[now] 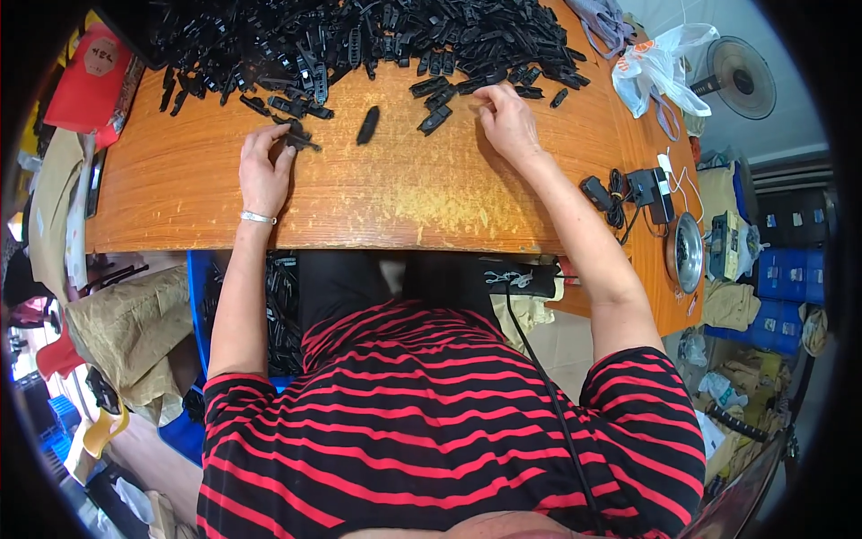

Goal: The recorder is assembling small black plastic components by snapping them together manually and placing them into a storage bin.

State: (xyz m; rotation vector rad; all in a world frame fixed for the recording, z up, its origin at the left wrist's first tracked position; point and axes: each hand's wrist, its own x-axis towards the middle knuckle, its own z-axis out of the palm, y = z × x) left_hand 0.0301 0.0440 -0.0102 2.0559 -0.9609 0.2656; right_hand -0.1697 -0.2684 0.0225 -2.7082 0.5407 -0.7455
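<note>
My left hand (262,172) is at the left of the wooden table, its thumb and fingers closed on a small black plastic part (303,137). Other black parts lie just beyond its fingertips. My right hand (510,126) rests near the front of the large pile, fingers curled in beside several black parts (437,119). What its fingertips hold, if anything, is hidden. Between the hands, a single long black part (367,125) looks blurred, apart from both. The big pile of black plastic parts (386,40) covers the far side of the table.
A red bag (90,81) stands at the far left. On the right are a white plastic bag (660,67), black adapters with cables (642,187) and a round metal dish (687,253). A blue container (199,301) of black parts sits below the table's front edge (359,247).
</note>
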